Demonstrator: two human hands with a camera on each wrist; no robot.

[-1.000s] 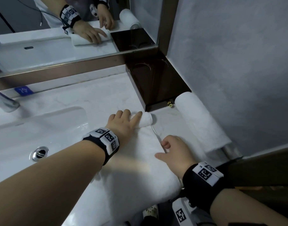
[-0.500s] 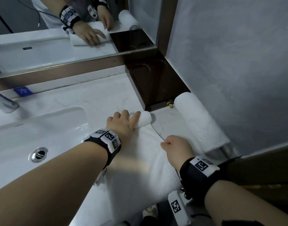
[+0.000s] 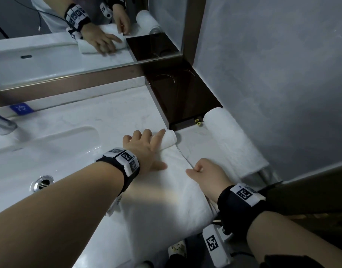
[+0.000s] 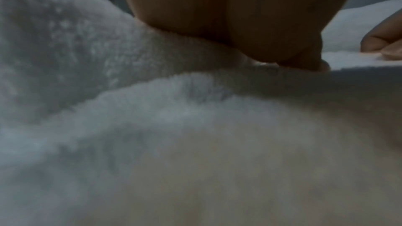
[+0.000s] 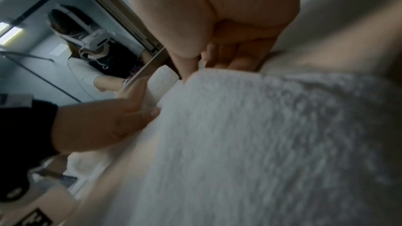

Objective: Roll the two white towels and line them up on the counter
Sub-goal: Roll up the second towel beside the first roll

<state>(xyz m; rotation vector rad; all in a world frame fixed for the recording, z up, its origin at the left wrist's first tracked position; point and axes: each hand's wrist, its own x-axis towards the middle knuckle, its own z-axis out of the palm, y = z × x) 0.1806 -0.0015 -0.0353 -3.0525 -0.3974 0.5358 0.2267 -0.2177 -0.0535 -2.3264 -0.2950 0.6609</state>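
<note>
— Left hand?
— Flat on the towel, fingers straight, tips pressed onto the small roll begun at its far end, just short of the dark shelf. Thumb spread out on the flat part. Pressing, not clutching.
— Right hand?
— Curled at the towel's right edge, thumb and fingers pinching that edge, as seen from the right wrist.
— And the towel itself?
— Spread on the counter to the right of the sink, near end hanging over the front edge. Only the far end rolled.
— Second towel?
— Fully rolled, lying against the wall, far end beside the shelf. Apart from the one being worked, a strip of bare counter between the two.
— Anything else?
— Mirror behind, showing both hands and the finished roll. Faucet at far left, drain in the basin.
</note>
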